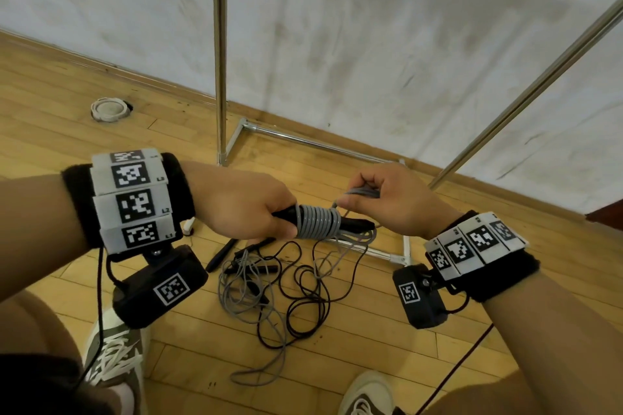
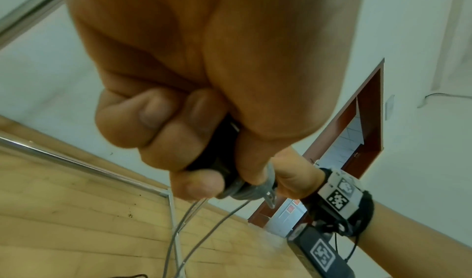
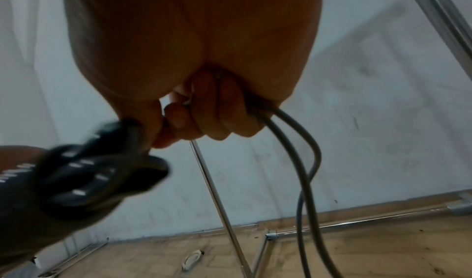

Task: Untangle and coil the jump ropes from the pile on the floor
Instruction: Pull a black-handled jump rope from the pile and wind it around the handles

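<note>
Gripping black handles point(image 1: 354, 224) wound with grey rope point(image 1: 317, 222), left hand point(image 1: 242, 205) holds firm; right hand point(image 1: 384, 199) pinches the rope's loose loops above the floor pile point(image 1: 269, 293).

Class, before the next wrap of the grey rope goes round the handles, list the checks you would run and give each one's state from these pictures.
1. Left hand grips the black handles firmly: ok.
2. Right hand holds the grey rope, fingers curled round it: ok.
3. Grey coil turns lie side by side on the handles, none crossing: ok.
4. Free grey rope runs clear of the pile on the floor: not ok; it hangs down into the tangled grey and black loops.
5. Loose rope clear of the metal rack: cannot tell.
</note>
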The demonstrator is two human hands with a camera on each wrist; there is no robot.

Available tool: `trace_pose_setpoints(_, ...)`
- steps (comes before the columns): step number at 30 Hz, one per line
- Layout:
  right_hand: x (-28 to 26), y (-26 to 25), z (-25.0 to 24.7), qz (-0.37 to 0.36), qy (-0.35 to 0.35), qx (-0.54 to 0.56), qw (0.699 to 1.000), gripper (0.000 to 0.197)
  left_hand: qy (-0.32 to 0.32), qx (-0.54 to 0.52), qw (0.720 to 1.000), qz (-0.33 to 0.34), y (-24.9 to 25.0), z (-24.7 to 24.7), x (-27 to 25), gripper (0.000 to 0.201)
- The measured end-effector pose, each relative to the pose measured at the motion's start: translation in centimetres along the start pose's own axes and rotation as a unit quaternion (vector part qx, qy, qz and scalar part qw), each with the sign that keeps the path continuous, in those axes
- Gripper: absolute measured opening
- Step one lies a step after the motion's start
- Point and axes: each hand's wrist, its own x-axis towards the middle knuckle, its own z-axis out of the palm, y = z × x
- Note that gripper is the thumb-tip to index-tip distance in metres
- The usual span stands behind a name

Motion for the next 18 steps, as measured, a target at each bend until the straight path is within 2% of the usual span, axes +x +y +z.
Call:
trace_pose_setpoints(7, -0.3, -1.8, 0.1, 0.012, 0.066, -0.012, 0.998, 0.019, 0.077, 0.059, 0.994, -0.047, -0.6, -0.5, 1.1, 0.022)
trace_pose_setpoints(10, -0.6, -2.0, 0.1, 0.037, 0.072, 0.110, 0.991, 0.024, 0.126, 0.040, 0.990, -0.050, -1.0, -0.5, 1.3, 0.021)
trace_pose_setpoints(12, -0.8, -2.0, 0.1, 0.040, 0.074, 0.188, 0.978, 0.021, 0.173, 0.007, 0.984, -0.038, -1.3, -0.8, 1.3, 0.021)
trace_pose_setpoints(15, -1.0, -1.9, 0.6, 0.013, 0.084, 0.215, 0.973, 0.020, 0.215, -0.032, 0.976, -0.016, -1.6, -1.0, 1.2, 0.022)
trace_pose_setpoints(18, -1.3, -1.6, 1.0, -0.006, 0.090, 0.230, 0.969, 0.015, 0.218, -0.079, 0.973, -0.004, -1.7, -1.0, 1.0, 0.021)
